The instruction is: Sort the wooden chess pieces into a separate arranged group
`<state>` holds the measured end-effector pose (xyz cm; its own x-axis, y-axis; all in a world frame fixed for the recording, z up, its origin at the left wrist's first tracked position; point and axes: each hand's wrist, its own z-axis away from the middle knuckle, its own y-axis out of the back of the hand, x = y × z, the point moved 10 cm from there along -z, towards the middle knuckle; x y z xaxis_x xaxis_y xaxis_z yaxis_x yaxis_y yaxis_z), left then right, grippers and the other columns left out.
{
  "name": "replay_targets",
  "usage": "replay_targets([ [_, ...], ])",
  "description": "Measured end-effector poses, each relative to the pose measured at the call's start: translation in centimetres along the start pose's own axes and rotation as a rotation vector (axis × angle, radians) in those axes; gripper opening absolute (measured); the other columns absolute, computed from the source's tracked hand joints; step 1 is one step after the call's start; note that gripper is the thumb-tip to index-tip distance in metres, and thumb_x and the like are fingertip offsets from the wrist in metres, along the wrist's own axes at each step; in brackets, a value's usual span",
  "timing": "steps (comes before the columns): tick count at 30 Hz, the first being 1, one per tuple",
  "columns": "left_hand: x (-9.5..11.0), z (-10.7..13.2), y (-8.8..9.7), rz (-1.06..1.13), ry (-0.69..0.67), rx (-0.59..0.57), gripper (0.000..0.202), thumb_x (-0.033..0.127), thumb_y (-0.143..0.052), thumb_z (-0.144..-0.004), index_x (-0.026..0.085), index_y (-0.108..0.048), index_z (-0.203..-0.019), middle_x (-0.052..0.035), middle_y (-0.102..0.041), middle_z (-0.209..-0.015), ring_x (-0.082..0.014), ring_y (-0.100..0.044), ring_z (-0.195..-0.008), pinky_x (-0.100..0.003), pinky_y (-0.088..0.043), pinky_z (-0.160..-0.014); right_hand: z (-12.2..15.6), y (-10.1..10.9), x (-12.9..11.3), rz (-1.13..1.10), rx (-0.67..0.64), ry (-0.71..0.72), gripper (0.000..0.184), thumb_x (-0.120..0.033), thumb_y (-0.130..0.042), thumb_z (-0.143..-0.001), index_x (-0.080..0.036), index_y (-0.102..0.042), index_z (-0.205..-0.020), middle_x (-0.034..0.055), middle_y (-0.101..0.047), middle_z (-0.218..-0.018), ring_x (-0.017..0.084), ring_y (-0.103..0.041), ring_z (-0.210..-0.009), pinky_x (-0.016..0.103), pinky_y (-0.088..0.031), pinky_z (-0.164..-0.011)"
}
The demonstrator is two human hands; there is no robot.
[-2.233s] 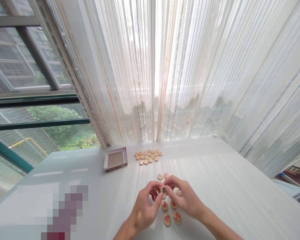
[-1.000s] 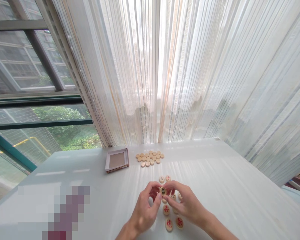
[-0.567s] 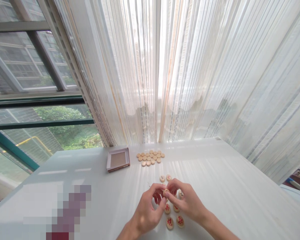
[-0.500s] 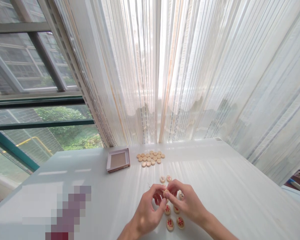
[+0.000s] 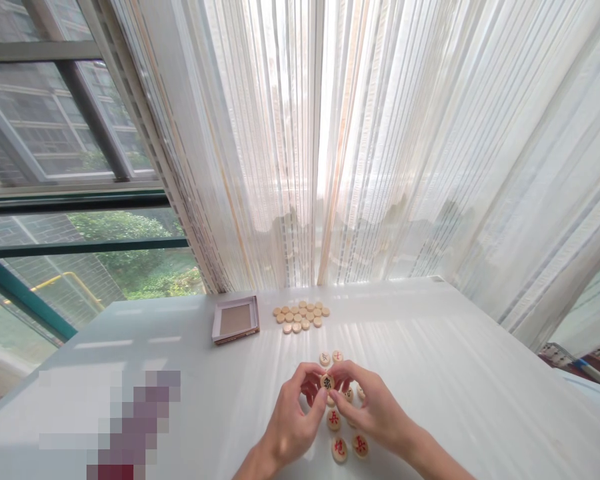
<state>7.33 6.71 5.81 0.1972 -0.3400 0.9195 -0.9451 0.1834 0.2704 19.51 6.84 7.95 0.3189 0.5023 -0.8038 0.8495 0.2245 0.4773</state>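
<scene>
I have both bare hands in my head view, working close together above the white table, with a wooden xiangqi piece between them. It is tipped up so that its black character faces me. My left hand pinches the piece's left edge, thumb low and forefinger curled over from above, the other fingers bent in behind. My right hand meets it from the opposite side, its thumb and forefinger closed at the other edge, so the disc is gripped by both and neither hand is spread wide. Beneath and around them I see more round pieces lying face up: a black-marked disc and a red-marked disc side by side just beyond my fingertips, and nearer me an upper red soldier, a red cannon and a lower red soldier. Others are partly covered by my right hand, and I can't read them. Farther off, a cluster of pale discs sits in loose rows, their tops too small to make out. Just left of that cluster lies a shallow open box. A sheer striped curtain hangs behind the table's far edge.
</scene>
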Motion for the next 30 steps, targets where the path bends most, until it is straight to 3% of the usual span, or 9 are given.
replay_targets([
  [7,-0.7,-0.2,0.4,-0.004,0.05,0.049,0.02,0.037,-0.057,-0.097,0.018,-0.06,-0.095,-0.0047,-0.07,-0.08,-0.0177,-0.062,-0.072,-0.026,-0.048,-0.068,0.1,-0.3,-0.4,0.056,-0.032,0.02,0.013,-0.021,-0.058,-0.093,-0.023,-0.061,-0.106,0.002,-0.069,-0.095,0.017,-0.065,-0.085,0.028,-0.053,-0.081],
  [12,-0.3,-0.2,0.1,0.065,0.027,0.009,0.022,0.036,-0.049,-0.101,0.018,-0.06,-0.102,-0.0063,-0.07,-0.088,-0.0182,-0.064,-0.077,-0.027,-0.05,-0.07,0.1,0.0,-0.4,0.058,-0.024,0.016,0.016,-0.022,-0.059,-0.094,-0.023,-0.061,-0.11,0.0026,-0.069,-0.096,0.017,-0.065,-0.085,0.028,-0.053,-0.081],
  [18,0.0,-0.1,0.1,0.033,-0.004,-0.017,0.019,0.032,-0.053,-0.099,0.019,-0.058,-0.111,-0.0076,-0.071,-0.094,-0.0182,-0.065,-0.079,-0.028,-0.051,-0.073,0.0,0.3,0.1,0.042,-0.009,0.014,0.017,-0.025,-0.06,-0.094,-0.023,-0.061,-0.111,0.0031,-0.069,-0.096,0.017,-0.066,-0.085,0.029,-0.053,-0.081],
  [26,-0.7,-0.1,0.3,-0.022,0.027,0.028,0.017,0.035,-0.058,-0.096,0.02,-0.06,-0.102,-0.005,-0.072,-0.081,-0.0182,-0.065,-0.073,-0.027,-0.05,-0.069,0.2,0.0,-1.2,0.057,-0.038,0.057,0.02,-0.023,-0.057,-0.095,-0.023,-0.063,-0.115,0.004,-0.072,-0.1,0.017,-0.067,-0.087,0.029,-0.054,-0.084],
  [30,-1.1,-0.4,1.3,-0.021,0.063,0.074,0.02,0.04,-0.059,-0.094,0.02,-0.062,-0.099,-0.0038,-0.07,-0.075,-0.0191,-0.065,-0.071,-0.028,-0.05,-0.068,0.0,0.8,-1.2,0.093,-0.018,0.079,0.023,-0.025,-0.057,-0.095,-0.024,-0.063,-0.118,0.005,-0.073,-0.1,0.018,-0.068,-0.087,0.03,-0.056,-0.084],
])
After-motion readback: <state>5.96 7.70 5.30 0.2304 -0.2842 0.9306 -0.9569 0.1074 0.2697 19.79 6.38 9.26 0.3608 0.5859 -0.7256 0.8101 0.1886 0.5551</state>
